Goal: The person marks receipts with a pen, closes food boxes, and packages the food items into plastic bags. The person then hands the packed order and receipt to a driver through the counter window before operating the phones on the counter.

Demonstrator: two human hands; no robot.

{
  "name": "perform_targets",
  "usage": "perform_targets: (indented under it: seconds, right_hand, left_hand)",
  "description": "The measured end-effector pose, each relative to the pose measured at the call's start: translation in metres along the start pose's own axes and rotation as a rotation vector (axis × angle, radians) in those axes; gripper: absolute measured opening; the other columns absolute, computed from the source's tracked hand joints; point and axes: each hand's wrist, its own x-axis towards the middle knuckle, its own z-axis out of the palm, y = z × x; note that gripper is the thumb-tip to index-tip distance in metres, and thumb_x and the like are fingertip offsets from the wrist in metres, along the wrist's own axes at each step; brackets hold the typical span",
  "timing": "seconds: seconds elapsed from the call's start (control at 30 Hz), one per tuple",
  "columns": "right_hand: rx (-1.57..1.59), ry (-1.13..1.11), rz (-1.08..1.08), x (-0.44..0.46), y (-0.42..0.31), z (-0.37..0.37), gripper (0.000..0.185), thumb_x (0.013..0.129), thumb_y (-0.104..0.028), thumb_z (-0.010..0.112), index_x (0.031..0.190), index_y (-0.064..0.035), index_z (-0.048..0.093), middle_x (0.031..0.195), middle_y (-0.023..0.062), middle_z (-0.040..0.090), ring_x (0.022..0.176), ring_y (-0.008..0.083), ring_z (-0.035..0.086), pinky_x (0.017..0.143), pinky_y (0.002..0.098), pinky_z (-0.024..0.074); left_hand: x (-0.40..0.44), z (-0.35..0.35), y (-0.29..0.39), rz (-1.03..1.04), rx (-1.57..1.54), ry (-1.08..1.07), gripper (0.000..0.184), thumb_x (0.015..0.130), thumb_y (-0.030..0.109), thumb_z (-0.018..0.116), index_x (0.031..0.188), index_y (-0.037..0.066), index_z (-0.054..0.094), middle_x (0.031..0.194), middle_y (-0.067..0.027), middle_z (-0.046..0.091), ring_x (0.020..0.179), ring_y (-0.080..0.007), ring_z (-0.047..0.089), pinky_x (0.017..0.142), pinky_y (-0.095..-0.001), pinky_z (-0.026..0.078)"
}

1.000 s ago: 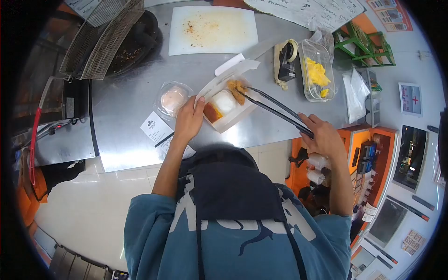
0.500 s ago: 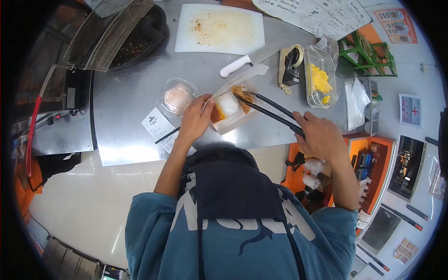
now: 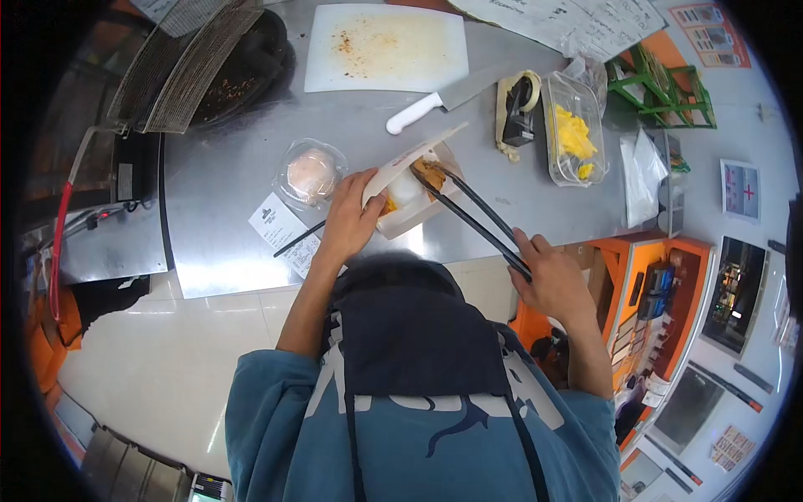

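A white takeaway box (image 3: pixel 418 219) stands on the steel counter, its lid (image 3: pixel 400 164) leaning up over the food. My left hand (image 3: pixel 353 219) grips the box's left side at the lid. Inside lie white rice (image 3: pixel 406 191), a partly covered orange-yellow food and brown fried pieces (image 3: pixel 431 173). Long black tongs (image 3: pixel 481 219) are held in my right hand (image 3: pixel 548 276), their tips on the fried pieces. Left of the box sits a clear round container (image 3: pixel 310 174) with pinkish contents. A printed receipt (image 3: pixel 280 227) lies below it, with a thin black stick (image 3: pixel 299 239) across it.
A white cutting board (image 3: pixel 386 48) with crumbs lies at the back. The white-handled knife (image 3: pixel 414 114) is behind the box. Rightward are a tape dispenser (image 3: pixel 519 113), a clear tray of yellow food (image 3: pixel 573 138) and plastic bags (image 3: pixel 640 177). Wire fryer baskets (image 3: pixel 180 75) stand at the left.
The box lid has swung further up and over the food. My right hand has moved down and toward me, and the tongs now slope more steeply, their tips still at the fried pieces.
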Motion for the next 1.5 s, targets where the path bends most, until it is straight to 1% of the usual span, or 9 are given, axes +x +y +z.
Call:
perform_targets:
  seconds: [0.37,0.57,0.67,0.83,0.93,1.03,1.1,1.27,1.5]
  right_hand:
    - [0.374,0.153,0.053,-0.06,0.073,-0.092,0.061,0.074,-0.013,0.073,0.129,0.0042,0.053,0.109,0.0227,0.065,0.099,0.0281,0.065,0.088,0.0329,0.048]
    - [0.297,0.551,-0.274,0.188,0.074,-0.011,0.064,0.081,-0.03,0.07,0.134,-0.0016,0.048,0.12,0.02,0.061,0.108,0.0303,0.061,0.091,0.0404,0.0474]
    - [0.173,0.317,-0.087,0.292,0.048,0.034,0.079,0.079,-0.039,0.07,0.141,-0.0018,0.038,0.129,0.0217,0.052,0.115,0.0364,0.055,0.095,0.0437,0.0458]
    - [-0.038,0.614,-0.147,0.279,0.017,0.057,0.076,0.085,-0.041,0.065,0.139,0.0032,0.037,0.139,0.0226,0.043,0.13,0.0402,0.038,0.103,0.0499,0.0369]
    - [0.138,0.472,-0.276,0.225,0.017,0.098,0.066,0.09,-0.037,0.06,0.136,0.005,0.039,0.136,0.0274,0.044,0.123,0.0429,0.045,0.1,0.0487,0.0397]
    - [0.743,0.466,-0.147,0.192,0.011,0.158,0.055,0.095,-0.033,0.055,0.133,0.0049,0.043,0.124,0.027,0.055,0.114,0.0397,0.056,0.095,0.0441,0.044]
    - [1.061,0.409,-0.112,0.18,0.009,0.167,0.051,0.097,-0.031,0.053,0.133,0.0041,0.043,0.117,0.0255,0.06,0.11,0.036,0.06,0.093,0.0415,0.0457]
    - [1.184,0.45,-0.102,0.186,0.018,0.18,0.045,0.096,-0.027,0.055,0.129,0.0032,0.051,0.109,0.0214,0.066,0.101,0.0289,0.065,0.089,0.0354,0.0476]
    - [1.115,0.11,-0.046,0.161,0.029,0.099,0.041,0.093,-0.028,0.056,0.117,0.0058,0.062,0.099,0.018,0.07,0.086,0.0207,0.066,0.081,0.0327,0.0496]
  left_hand:
    - [-0.018,-0.002,0.003,0.101,0.112,-0.085,0.049,0.09,0.025,0.063,0.136,0.013,0.049,0.142,-0.0236,0.037,0.133,-0.0406,0.035,0.11,-0.0447,0.03]
    - [-0.043,0.008,0.017,0.114,0.48,-0.154,0.057,0.084,0.04,0.068,0.134,0.017,0.052,0.151,-0.0244,0.022,0.138,-0.0496,0.02,0.112,-0.0562,0.022]
    - [-0.052,0.036,-0.003,0.042,0.486,0.034,0.054,0.084,0.044,0.066,0.13,0.017,0.054,0.151,-0.0282,0.018,0.137,-0.0531,0.018,0.111,-0.0582,0.021]
    - [-0.057,0.063,-0.009,-0.093,0.241,0.247,0.059,0.084,0.029,0.069,0.132,0.003,0.045,0.147,-0.0363,0.015,0.136,-0.0556,0.016,0.111,-0.0585,0.019]
    - [-0.055,0.079,-0.012,-0.137,0.118,0.327,0.069,0.084,0.021,0.069,0.138,-0.004,0.033,0.145,-0.0382,0.018,0.135,-0.0529,0.022,0.111,-0.0526,0.023]
    - [-0.048,0.092,-0.003,-0.258,-0.373,0.361,0.068,0.091,0.02,0.062,0.142,-0.006,0.025,0.141,-0.0367,0.029,0.132,-0.0447,0.035,0.109,-0.0438,0.031]
    - [-0.045,0.09,-0.004,-0.275,-0.371,0.343,0.062,0.094,0.02,0.056,0.143,-0.004,0.025,0.136,-0.0328,0.041,0.126,-0.039,0.046,0.104,-0.0402,0.037]
    - [-0.043,0.092,-0.018,-0.217,-0.229,0.376,0.051,0.099,0.027,0.048,0.141,0.001,0.035,0.116,-0.0236,0.063,0.107,-0.0338,0.062,0.093,-0.0389,0.046]
    - [-0.036,0.045,0.032,-0.588,-0.217,0.212,0.056,0.095,0.04,0.053,0.126,-0.007,0.047,0.109,-0.027,0.064,0.101,-0.0322,0.064,0.089,-0.0367,0.047]
